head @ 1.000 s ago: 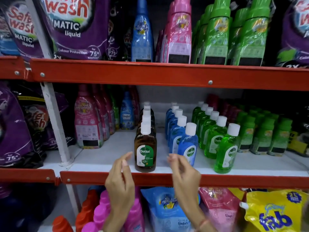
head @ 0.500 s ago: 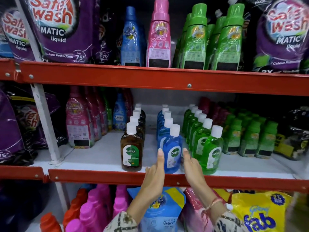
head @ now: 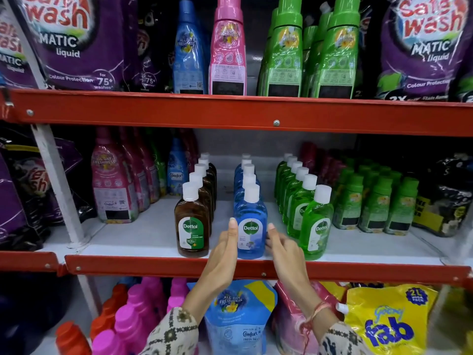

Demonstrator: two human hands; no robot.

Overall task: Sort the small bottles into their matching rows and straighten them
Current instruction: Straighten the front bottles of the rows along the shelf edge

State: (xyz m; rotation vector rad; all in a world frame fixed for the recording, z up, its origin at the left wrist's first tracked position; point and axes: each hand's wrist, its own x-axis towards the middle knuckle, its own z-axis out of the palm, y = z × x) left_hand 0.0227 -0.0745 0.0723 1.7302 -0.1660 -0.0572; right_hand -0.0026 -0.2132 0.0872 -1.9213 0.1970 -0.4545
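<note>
Hands flank the front blue bottle (head: 250,228).
Left grip (head: 225,248) and right grip (head: 285,248) stand wide, flat-palmed, beside its sides.

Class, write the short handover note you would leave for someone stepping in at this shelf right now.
Left hand and right hand: both open, flanking the front blue bottle; contact unclear.
Middle shelf: brown row, blue row, green row, each one colour.
Done: sorting looks finished.
Left: the front green bottle sits a little right of its line; nudge it in and check the blue row is straight.
</note>
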